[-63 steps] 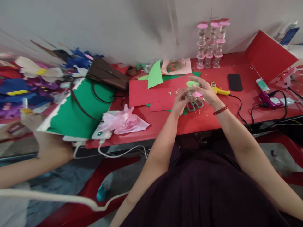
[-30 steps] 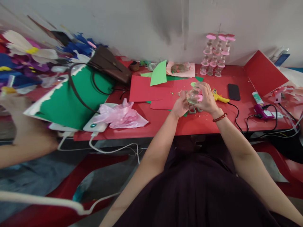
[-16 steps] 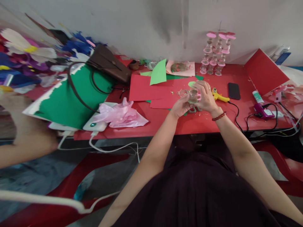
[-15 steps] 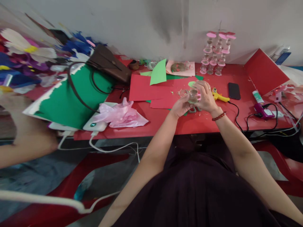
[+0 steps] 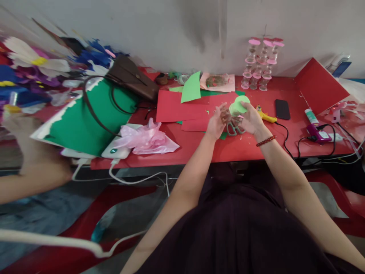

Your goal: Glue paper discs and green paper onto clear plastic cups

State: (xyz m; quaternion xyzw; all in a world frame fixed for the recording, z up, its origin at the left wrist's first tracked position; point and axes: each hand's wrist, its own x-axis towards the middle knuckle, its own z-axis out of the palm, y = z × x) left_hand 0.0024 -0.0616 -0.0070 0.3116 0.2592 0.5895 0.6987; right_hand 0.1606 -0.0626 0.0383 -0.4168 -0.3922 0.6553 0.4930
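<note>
My right hand [image 5: 253, 118] pinches light green paper discs [image 5: 239, 105], two rounds overlapping, above the red tabletop. Whether a clear plastic piece is attached behind them is hidden by the discs and fingers. To their left, my left hand [image 5: 216, 123] has its fingers apart, with no clear grip on anything. Some see-through plastic seems to lie by its fingertips, too blurred to make out. Just below the discs lie scissors [image 5: 231, 129] with grey-green handles. A yellow glue gun [image 5: 266, 115] rests right of my right hand.
Red card sheets [image 5: 176, 108] lie left of my hands. Clear plastic columns with pink discs [image 5: 257, 64] stand by the wall. A black phone [image 5: 282, 109], pink plastic bag [image 5: 146, 139], brown bag [image 5: 134, 78] and green sheet [image 5: 94, 118] surround the area. Another person's arm [image 5: 37, 160] reaches in at left.
The clear plastic piece held between both hands has given way to green discs facing up in my right hand. My left hand has opened and come away. The scissors show more.
</note>
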